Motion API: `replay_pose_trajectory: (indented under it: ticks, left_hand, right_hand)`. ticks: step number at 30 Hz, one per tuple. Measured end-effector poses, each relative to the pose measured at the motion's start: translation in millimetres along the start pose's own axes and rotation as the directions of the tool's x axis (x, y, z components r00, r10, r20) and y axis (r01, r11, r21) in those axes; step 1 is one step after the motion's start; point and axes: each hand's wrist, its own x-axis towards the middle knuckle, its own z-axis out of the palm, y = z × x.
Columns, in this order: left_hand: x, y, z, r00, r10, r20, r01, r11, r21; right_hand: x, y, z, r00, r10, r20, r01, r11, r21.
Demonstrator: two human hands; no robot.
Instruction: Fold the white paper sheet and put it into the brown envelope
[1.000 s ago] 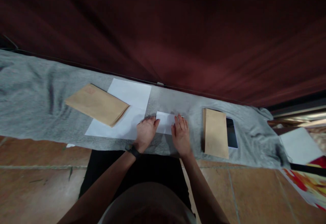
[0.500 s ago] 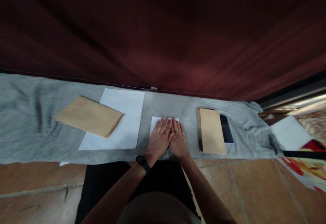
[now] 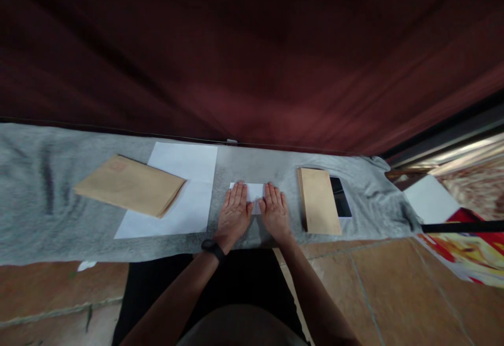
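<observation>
A small folded white paper (image 3: pixel 254 192) lies on the grey cloth (image 3: pixel 47 199) straight in front of me. My left hand (image 3: pixel 234 212) lies flat on its left part, fingers stretched out and open; a black band sits on that wrist. Beside it, my right hand (image 3: pixel 274 211) presses flat on the paper's right part, fingers also spread. A narrow strip of paper shows between the two hands. Neither hand holds anything.
To the left, a brown envelope stack (image 3: pixel 128 185) rests on white sheets (image 3: pixel 177 194). To the right stands a second brown envelope stack (image 3: pixel 318 200) beside a dark phone (image 3: pixel 340 203). A dark red curtain (image 3: pixel 252 57) hangs behind. A white sheet (image 3: pixel 429 198) and coloured print (image 3: pixel 468 254) lie far right on the tiled floor.
A second ago my left hand was curled at the paper's left edge. Both hands then pressed flat side by side, and have now slid slightly apart over the paper.
</observation>
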Motion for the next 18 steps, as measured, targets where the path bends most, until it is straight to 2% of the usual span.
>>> replay_pose_trajectory:
  ticks: [4,7,9,11,14,16,18]
  left_hand:
    - [-0.9,-1.0,3.0,1.0,-0.017,-0.014,0.017,1.0,-0.002]
    - [-0.7,-0.7,2.3,1.0,-0.013,-0.008,0.013,1.0,-0.013]
    - [-0.6,-0.6,1.7,1.0,-0.016,-0.012,0.016,1.0,-0.016]
    - [-0.8,-1.5,1.6,1.0,-0.008,-0.009,0.008,1.0,-0.015]
    - [-2.0,-4.6,2.4,1.0,0.026,0.018,-0.026,1.0,-0.007]
    - [-2.6,-6.5,3.3,0.999,0.033,0.034,-0.033,0.999,0.003]
    - [-2.6,-7.4,4.0,0.999,0.027,0.036,-0.027,1.0,0.015]
  right_hand:
    - [0.8,10.0,-3.7,1.0,0.023,-0.01,-0.023,1.0,-0.017]
    - [0.2,8.5,-6.8,0.998,0.056,-0.037,-0.056,0.998,0.007]
    - [0.1,-0.7,-8.3,0.993,0.089,-0.08,-0.084,0.994,0.064]
    - [1.2,-16.8,-8.2,0.992,0.068,-0.109,-0.052,0.988,0.147]
    - [4.9,-45.2,-3.7,0.992,-0.102,-0.068,0.117,0.958,0.263]
    - [7.7,-57.7,0.8,0.991,-0.132,-0.026,0.134,0.95,0.282]
    - [9.1,-59.9,4.5,0.992,-0.123,0.011,0.116,0.958,0.262]
